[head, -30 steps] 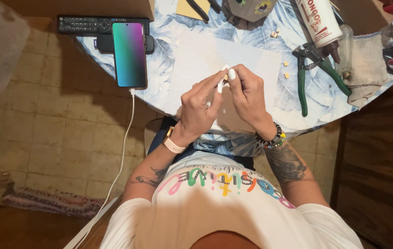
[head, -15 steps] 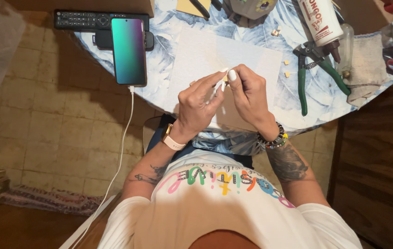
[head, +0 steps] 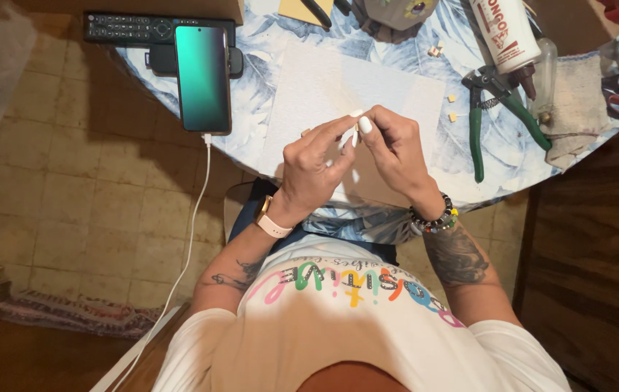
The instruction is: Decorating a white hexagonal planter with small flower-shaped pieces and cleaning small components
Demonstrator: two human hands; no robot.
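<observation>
Both hands have lifted slightly since 1 second ago; my left hand (head: 314, 165) and right hand (head: 391, 141) pinch 1 small white piece (head: 346, 138) together above the white sheet (head: 324, 87) on the table (head: 513, 156).

My phone (head: 203, 78) lies face up just left of the white paper sheet (head: 367, 94), its tall screen glowing green to violet; right of the sheet lies a white bottle (head: 504, 33) with a red-printed label.
</observation>
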